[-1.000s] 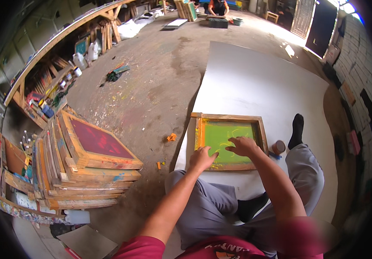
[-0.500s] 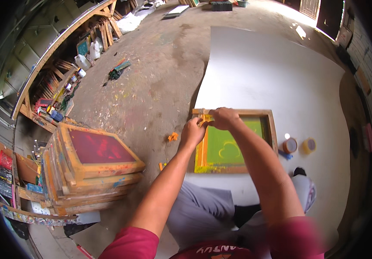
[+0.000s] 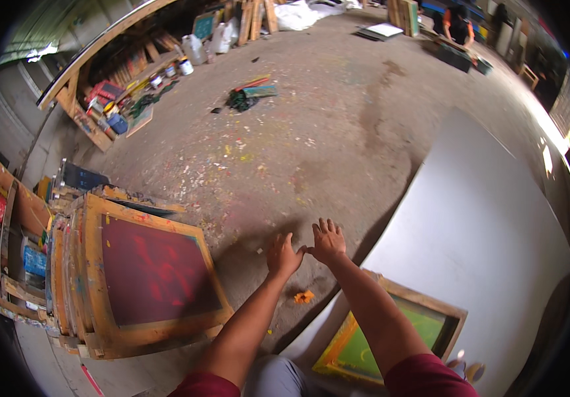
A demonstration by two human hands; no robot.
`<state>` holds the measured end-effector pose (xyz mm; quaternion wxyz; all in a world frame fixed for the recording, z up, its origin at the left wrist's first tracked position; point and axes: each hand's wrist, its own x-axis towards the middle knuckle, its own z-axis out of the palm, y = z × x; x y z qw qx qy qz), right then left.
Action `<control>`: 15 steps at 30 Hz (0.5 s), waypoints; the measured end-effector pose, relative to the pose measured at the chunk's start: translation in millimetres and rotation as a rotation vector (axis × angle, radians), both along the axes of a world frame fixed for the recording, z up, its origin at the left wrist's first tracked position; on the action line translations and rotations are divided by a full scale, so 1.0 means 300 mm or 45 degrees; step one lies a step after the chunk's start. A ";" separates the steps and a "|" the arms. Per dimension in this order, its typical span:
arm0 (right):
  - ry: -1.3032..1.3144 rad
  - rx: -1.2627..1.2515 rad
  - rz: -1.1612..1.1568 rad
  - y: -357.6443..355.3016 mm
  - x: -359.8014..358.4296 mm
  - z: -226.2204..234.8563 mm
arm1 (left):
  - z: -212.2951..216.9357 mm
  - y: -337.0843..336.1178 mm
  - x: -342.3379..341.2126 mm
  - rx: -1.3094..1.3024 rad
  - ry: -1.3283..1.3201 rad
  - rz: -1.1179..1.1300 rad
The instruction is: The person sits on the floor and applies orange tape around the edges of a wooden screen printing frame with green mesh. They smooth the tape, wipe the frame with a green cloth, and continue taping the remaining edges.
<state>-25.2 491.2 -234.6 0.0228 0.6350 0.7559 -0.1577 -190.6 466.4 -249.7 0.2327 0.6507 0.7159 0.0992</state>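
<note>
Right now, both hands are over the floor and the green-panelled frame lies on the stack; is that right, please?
Not quite: the head view shows the green-panelled frame lying on the white sheet, not on the stack; the rest holds.

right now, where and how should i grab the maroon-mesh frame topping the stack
Probably grip the frame by the wooden rim on its right, coming from the right: that edge faces the floor, and the flat mesh likely offers little hold.
</note>
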 end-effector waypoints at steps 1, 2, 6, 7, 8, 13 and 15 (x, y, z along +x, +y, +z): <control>-0.019 0.055 -0.025 0.046 0.000 -0.056 | -0.020 0.038 -0.014 0.036 -0.002 -0.011; -0.026 0.108 -0.028 0.098 -0.034 -0.058 | -0.051 0.063 -0.049 0.070 0.006 0.000; -0.131 -0.172 -0.013 0.214 -0.087 -0.124 | -0.209 0.215 -0.201 0.237 0.182 0.099; -0.109 -0.179 -0.032 0.202 -0.077 -0.142 | -0.209 0.281 -0.226 0.211 0.100 0.134; -0.074 -0.169 -0.044 0.203 -0.080 -0.141 | -0.224 0.359 -0.287 0.192 0.121 0.109; -0.255 -0.314 0.001 0.234 -0.106 -0.156 | -0.205 0.732 -0.515 0.301 0.248 0.119; -0.272 -0.301 0.009 0.227 -0.106 -0.173 | -0.235 0.859 -0.597 0.355 0.295 0.143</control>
